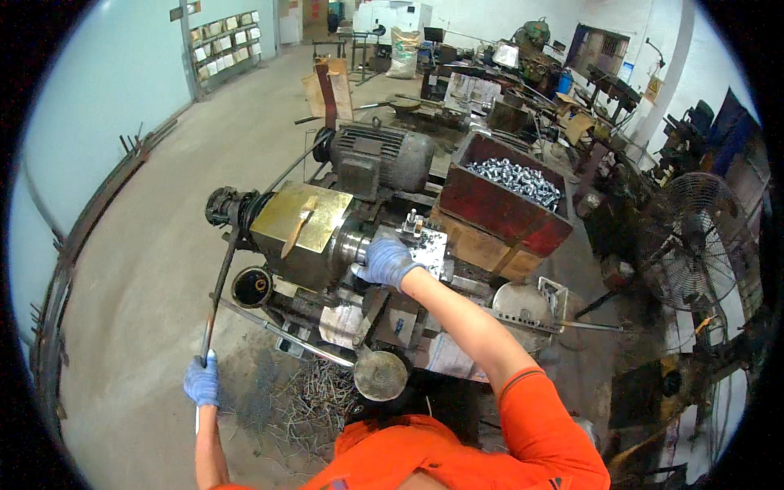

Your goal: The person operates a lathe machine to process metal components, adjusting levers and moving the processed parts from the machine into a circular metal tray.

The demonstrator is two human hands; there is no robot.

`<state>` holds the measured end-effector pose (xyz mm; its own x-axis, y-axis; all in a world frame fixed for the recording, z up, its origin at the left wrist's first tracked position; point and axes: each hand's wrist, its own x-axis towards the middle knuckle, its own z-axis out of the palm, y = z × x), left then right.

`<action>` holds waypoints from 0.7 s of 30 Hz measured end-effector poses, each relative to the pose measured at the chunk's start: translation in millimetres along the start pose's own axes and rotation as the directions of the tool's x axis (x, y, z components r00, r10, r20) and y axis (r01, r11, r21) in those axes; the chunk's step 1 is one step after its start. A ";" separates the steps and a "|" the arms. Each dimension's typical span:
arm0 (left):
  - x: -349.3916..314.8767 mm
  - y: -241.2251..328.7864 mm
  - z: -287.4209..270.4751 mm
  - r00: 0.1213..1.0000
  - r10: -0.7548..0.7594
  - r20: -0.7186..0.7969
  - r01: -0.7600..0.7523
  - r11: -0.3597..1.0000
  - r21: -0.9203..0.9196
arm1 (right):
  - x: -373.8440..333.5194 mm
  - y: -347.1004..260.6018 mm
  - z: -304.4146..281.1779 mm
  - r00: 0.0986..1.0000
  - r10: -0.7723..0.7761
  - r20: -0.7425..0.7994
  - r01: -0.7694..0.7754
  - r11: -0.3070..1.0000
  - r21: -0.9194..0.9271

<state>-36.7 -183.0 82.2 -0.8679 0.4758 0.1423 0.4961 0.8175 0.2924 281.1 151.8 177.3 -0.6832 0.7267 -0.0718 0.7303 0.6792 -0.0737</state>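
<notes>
My left hand (202, 380), in a blue knit glove, is wrapped round the lower end of a long dark lever (216, 314). That lever rises to the left end of a small lathe-like machine. My right hand (385, 260), gloved alike, is closed at the front of the round steel chuck (351, 247); its back hides whatever the fingers grip. Right beside it lies a metal tool plate (430, 251) strewn with dark chips. A wooden-handled brush (300, 229) rests on the yellowish cover (327, 211) over the spindle housing.
Behind the machine stands an electric motor (382, 155). A dark red bin (505, 200) holds many small shiny metal parts (518, 181). Metal shavings (314, 400) heap on the floor below. At the right is a large caged fan (690, 241); a bent bar (286, 333) juts out in front.
</notes>
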 end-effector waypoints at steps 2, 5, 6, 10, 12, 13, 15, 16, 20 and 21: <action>-34.7 47.9 -27.5 0.999 -0.021 0.043 0.019 0.999 0.035 | -1.8 6.1 2.6 0.999 0.041 0.029 -0.041 0.999 0.002; -21.3 19.1 -8.8 0.999 -0.025 0.022 0.023 0.993 0.115 | 0.4 2.7 5.9 1.000 0.007 -0.029 -0.007 1.000 -0.002; -18.7 14.5 -4.1 1.000 -0.010 0.020 0.008 0.996 0.090 | -0.5 1.2 3.1 1.000 0.025 -0.018 -0.025 1.000 0.014; -12.7 10.3 0.8 0.988 0.155 -0.017 -0.154 0.988 0.019 | -18.5 2.5 -12.0 0.995 0.071 -0.064 -0.069 0.997 0.036; -10.7 10.9 -4.3 0.958 0.279 -0.068 -0.274 0.959 0.075 | -36.2 15.5 -26.6 0.974 -0.019 -0.227 0.001 0.997 -0.081; -9.8 13.6 -7.9 0.936 0.339 -0.097 -0.325 0.935 0.142 | -46.9 22.9 -41.8 0.962 -0.043 -0.271 0.036 0.999 -0.029; -4.4 38.8 -21.9 0.900 0.418 -0.119 -0.409 0.907 0.099 | -70.8 60.8 -62.2 0.815 -0.089 -0.572 0.100 0.995 -0.013; 0.1 59.9 -34.0 0.896 0.428 -0.120 -0.431 0.902 -0.005 | -75.3 83.1 -74.8 0.838 -0.019 -0.545 0.049 0.998 0.041; 4.2 152.4 -61.0 0.797 0.486 -0.357 -0.589 0.755 -0.288 | -112.3 113.9 -123.1 0.636 0.159 -0.755 -0.339 0.937 -0.089; 4.2 178.9 -66.3 0.789 0.504 -0.351 -0.611 0.707 -0.357 | -120.0 115.5 -124.2 0.601 0.222 -0.768 -0.359 0.933 -0.011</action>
<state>46.8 -56.3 197.8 -0.4424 0.6740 0.5916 0.8727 0.1717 0.4570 448.0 155.8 301.0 -0.2445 0.6662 0.7045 0.9268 0.3742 -0.0322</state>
